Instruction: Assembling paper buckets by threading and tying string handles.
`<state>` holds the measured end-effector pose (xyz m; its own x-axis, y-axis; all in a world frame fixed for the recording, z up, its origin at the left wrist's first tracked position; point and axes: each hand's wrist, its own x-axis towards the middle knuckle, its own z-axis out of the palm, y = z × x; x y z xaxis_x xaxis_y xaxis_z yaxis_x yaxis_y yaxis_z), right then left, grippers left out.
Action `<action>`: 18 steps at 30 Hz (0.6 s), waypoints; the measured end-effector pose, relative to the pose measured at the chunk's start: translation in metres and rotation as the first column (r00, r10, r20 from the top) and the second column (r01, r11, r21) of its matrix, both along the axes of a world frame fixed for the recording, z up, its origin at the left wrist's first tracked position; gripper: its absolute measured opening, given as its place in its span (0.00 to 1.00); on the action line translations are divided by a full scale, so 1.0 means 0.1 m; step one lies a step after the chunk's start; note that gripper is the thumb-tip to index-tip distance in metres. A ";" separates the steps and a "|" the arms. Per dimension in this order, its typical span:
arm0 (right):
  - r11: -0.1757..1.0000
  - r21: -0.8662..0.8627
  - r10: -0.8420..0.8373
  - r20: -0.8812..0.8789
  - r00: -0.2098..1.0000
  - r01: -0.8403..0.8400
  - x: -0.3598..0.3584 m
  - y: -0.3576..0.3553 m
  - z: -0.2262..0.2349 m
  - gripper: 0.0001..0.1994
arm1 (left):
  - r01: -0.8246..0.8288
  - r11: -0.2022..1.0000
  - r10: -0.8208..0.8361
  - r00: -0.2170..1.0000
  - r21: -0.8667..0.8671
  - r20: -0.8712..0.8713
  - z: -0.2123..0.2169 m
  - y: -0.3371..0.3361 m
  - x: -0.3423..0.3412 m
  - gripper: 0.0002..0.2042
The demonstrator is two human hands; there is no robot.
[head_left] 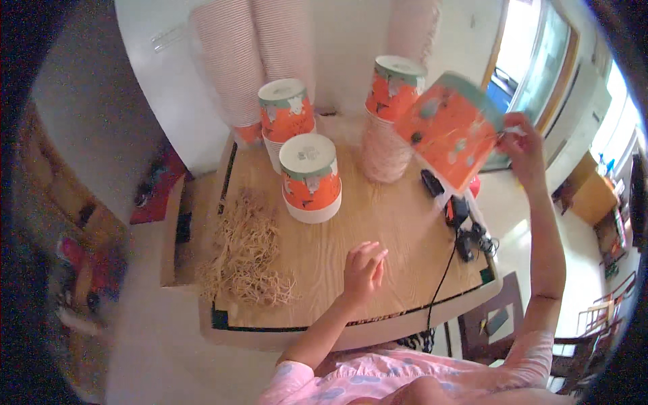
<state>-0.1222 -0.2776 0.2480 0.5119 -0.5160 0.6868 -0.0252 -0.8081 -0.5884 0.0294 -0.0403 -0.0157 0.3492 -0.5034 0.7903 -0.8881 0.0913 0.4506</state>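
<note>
High on the right, my right hand (521, 150) pinches the edge of an orange paper bucket (451, 131) with a green band, holding it tilted above the table. My left hand (364, 271) hovers over the near middle of the table, fingers loosely bent, with nothing visible in it. Beyond it, an upside-down orange paper bucket (312, 192) sits on the tabletop with a white rim below it. Behind that is another upturned bucket stack (286, 121). At the back right, an orange bucket (391, 91) tops a stack wrapped in clear plastic (386, 154).
Tan shredded filler (250, 260) lies in a heap on the left of the wooden table (378, 233). Black adapters and cables (460, 219) lie along its right side. Tall wrapped stacks of cups (233, 64) lean against the back wall. A chair (489, 317) stands at the near right.
</note>
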 end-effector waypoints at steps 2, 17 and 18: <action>0.966 -0.233 -0.104 0.048 0.993 0.112 0.22 0.10 0.43 0.08 | -0.010 1.000 0.011 0.999 0.020 -0.039 -0.21 -0.11 0.08 0.15; 0.455 -0.806 -0.647 -0.009 0.762 0.377 1.78 -1.01 0.77 0.08 | 0.080 0.977 -0.038 0.978 0.197 -0.206 -0.49 -0.10 0.07 0.07; 0.474 -0.808 -0.615 -0.021 0.788 0.349 1.86 -1.02 0.70 0.08 | 0.086 0.977 -0.049 0.981 0.195 -0.190 -0.52 -0.09 0.07 0.06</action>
<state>0.0635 -0.3799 0.3183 0.5718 -0.1268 0.8105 -0.5998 -0.7387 0.3075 0.0361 -0.0491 -0.0678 0.4382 -0.6726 0.5963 -0.7836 0.0391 0.6200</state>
